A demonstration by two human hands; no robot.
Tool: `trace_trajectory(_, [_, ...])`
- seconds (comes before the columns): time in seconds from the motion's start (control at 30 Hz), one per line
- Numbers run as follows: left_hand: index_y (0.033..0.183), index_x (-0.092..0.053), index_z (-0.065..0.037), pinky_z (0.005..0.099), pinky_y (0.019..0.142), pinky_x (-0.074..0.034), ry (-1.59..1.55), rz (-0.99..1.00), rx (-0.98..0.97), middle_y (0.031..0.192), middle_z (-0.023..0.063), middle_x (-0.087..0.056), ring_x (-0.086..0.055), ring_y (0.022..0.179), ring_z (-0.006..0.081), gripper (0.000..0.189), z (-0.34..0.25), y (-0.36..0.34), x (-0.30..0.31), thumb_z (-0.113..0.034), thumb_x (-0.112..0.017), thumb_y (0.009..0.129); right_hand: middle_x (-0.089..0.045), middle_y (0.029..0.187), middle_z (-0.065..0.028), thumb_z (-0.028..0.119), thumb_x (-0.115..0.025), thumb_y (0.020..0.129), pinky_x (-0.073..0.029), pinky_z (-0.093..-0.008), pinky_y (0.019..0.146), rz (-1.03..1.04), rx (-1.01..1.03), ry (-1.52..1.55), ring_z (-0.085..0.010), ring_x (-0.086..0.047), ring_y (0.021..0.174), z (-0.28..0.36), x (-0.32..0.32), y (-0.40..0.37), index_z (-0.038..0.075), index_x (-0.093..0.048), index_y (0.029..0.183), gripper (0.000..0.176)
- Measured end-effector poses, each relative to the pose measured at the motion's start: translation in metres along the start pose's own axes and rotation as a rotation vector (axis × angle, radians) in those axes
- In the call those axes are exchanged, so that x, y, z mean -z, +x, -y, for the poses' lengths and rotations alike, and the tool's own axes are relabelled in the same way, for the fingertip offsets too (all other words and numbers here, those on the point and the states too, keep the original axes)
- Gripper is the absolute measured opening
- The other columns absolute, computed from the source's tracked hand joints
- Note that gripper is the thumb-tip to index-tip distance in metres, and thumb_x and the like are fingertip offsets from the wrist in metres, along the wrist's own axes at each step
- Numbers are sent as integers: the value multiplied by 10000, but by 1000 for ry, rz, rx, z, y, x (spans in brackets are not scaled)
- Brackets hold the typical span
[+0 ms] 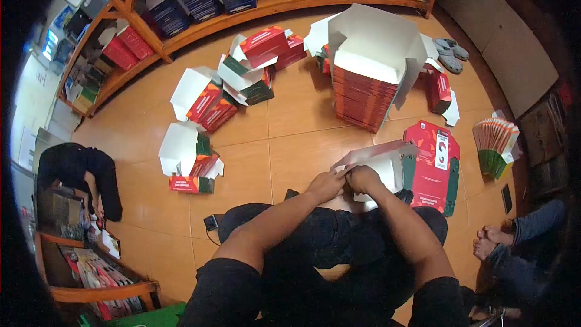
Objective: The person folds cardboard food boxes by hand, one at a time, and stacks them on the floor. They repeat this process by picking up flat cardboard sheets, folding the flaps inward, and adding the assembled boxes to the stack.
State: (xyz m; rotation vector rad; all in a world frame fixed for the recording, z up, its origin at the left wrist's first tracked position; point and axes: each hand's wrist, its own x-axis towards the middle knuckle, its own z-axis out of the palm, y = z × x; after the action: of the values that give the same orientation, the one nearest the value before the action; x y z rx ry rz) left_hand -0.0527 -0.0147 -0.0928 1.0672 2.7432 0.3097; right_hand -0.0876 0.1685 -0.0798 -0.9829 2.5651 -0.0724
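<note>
Against the lap (339, 230), the open carton (386, 166) rests, judged braced for steadiness; left hand (327, 186) and right hand (365, 180) — close together, fingertips partly hidden — appear clamped on its left end.

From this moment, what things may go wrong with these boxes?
The left hand and right hand work close together on the white-lined carton, so its wall may crease. The tall box stack stands just beyond; a bump might topple it. The flat red sheet lies close to the right knee, which could bend it.
</note>
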Motion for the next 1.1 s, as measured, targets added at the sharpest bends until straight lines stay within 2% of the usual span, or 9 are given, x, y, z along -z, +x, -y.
trace_trajectory(0.23, [1188,-576,-71,419,900,-530,-143,173,219,1325,130,-536,-571,1148,329,406,-11,1,26,-281,-670,853,-714,796,-159,349,-455,965,-574,-369,577,302,-474,513,-235,-699,599,6,28,1,-27,-700,897,454])
trace_trajectory(0.3, [1195,-581,-54,435,899,-529,-291,-62,145,1313,151,-560,-578,1139,348,399,1,-1,12,-253,-673,862,-708,844,-183,455,-439,977,-581,-379,561,315,-519,682,-236,-706,614,3,39,-4,-50,-681,936,561])
trace_trajectory(0.43, [1228,-573,-25,419,906,-525,-468,-328,94,1306,213,-558,-591,1135,351,400,9,-5,2,-223,-642,888,-665,1006,-287,468,-518,927,-518,-499,847,-281,-724,394,-419,-653,959,-34,63,-37,-41,-691,901,538])
trace_trajectory(0.57, [1138,-613,15,358,869,-531,-890,-476,330,1279,221,-584,-645,1033,352,294,9,10,-2,-204,-588,943,-664,1013,-256,382,-541,924,-515,-513,844,-674,-977,392,-414,-660,923,-77,11,-37,-19,-677,935,424])
trace_trajectory(0.67, [1146,-609,43,346,699,-573,-1228,-350,714,1103,176,-664,-681,857,238,369,10,20,4,-280,-535,983,-668,1025,-250,345,-522,934,-518,-504,842,-253,-751,334,-417,-660,923,-67,7,-33,-21,-670,963,395])
trace_trajectory(0.9, [1150,-625,-33,364,526,-582,-1196,-278,831,907,150,-699,-678,648,242,472,26,27,-23,-427,-406,1009,-672,911,-217,169,-564,837,-535,-454,766,-543,-535,76,-375,-670,836,-107,-81,-7,31,-649,854,162])
trace_trajectory(1.0, [1207,-615,-56,404,474,-528,-1306,-181,787,841,162,-681,-663,627,297,518,22,20,-8,-469,-378,1005,-680,947,-255,281,-566,897,-524,-492,801,-305,-534,199,-401,-667,901,-93,-26,-19,-50,-688,911,353])
trace_trajectory(1.07, [1219,-567,-95,369,364,-454,-122,-101,1343,633,130,-597,-552,423,209,519,-24,42,-10,-525,-385,992,-667,969,-293,382,-551,917,-518,-499,820,-190,-662,265,-432,-658,926,-89,2,-27,-71,-684,912,472])
trace_trajectory(1.1, [1022,-624,35,402,409,-485,-970,207,850,626,153,-598,-582,468,246,637,11,1,25,-574,-448,952,-655,977,-315,420,-534,927,-514,-505,830,-170,-702,268,-443,-653,940,-90,14,-29,-80,-682,914,521])
